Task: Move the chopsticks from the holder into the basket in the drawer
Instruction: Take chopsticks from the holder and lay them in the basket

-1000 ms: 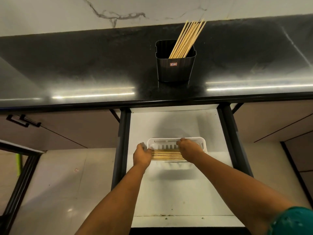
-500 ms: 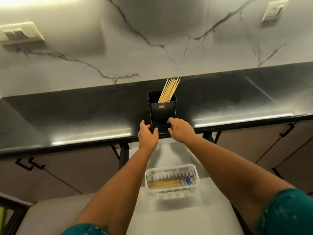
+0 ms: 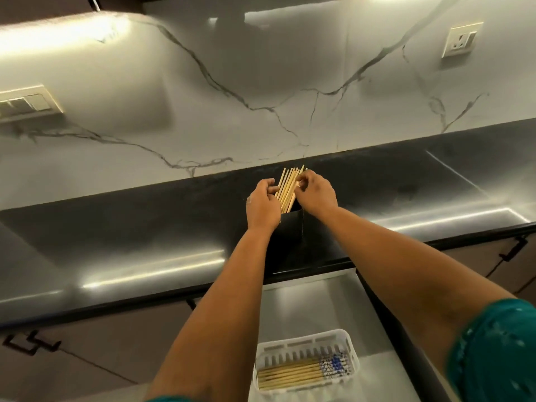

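Since half a second ago, both hands have been raised from the counter edge to the chopsticks (image 3: 288,189) standing in the holder (image 3: 291,227). These chopsticks are pinched from either side: the left hand (image 3: 262,206) is curled against the left of the bundle, and the right hand (image 3: 316,192) is closed on its right side near the tips. Whether every stick is gripped cannot be told. Below the grip, the lower ends are kept inside the black holder, which is set on the dark counter (image 3: 145,233) and is partly hidden by the wrists. Well below and nearer the person, the white basket (image 3: 349,348) is seen in the open drawer (image 3: 313,303), with a row of chopsticks already laid flat in it, their patterned ends turned to the right.
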